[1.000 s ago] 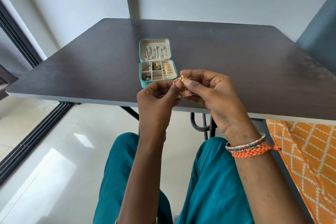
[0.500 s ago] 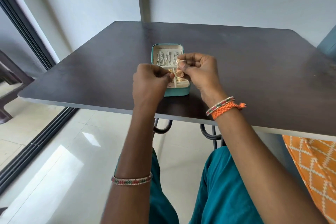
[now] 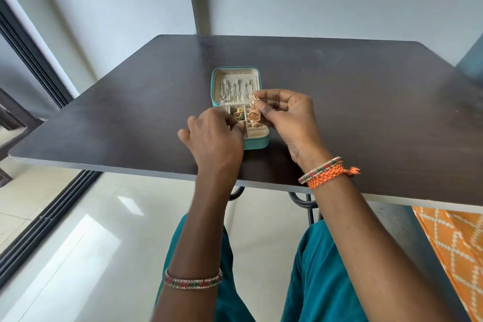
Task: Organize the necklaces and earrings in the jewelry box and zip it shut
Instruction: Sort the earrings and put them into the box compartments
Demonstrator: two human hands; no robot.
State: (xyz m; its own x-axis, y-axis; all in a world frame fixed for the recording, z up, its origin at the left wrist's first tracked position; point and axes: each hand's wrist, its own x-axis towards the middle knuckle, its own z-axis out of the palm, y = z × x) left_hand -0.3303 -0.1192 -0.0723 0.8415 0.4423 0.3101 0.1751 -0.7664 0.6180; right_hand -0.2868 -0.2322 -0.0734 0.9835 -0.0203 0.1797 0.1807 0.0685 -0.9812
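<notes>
Earring (image 3: pixel 254 108), light and fragile, is pinched at its top by right hand (image 3: pixel 290 115); left hand (image 3: pixel 214 136) fingers curled, contents hidden.

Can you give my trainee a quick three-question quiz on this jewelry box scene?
1. True or false: the teal jewelry box is zipped shut.
2. Which hand pinches the gold jhumka earring: A left, B right?
3. Fill in: the silver necklaces hang in the box's ____.

Key: 1 false, it lies open on the dark table. 2 B, the right hand; the left hand curls over the compartments. 3 lid.
</notes>
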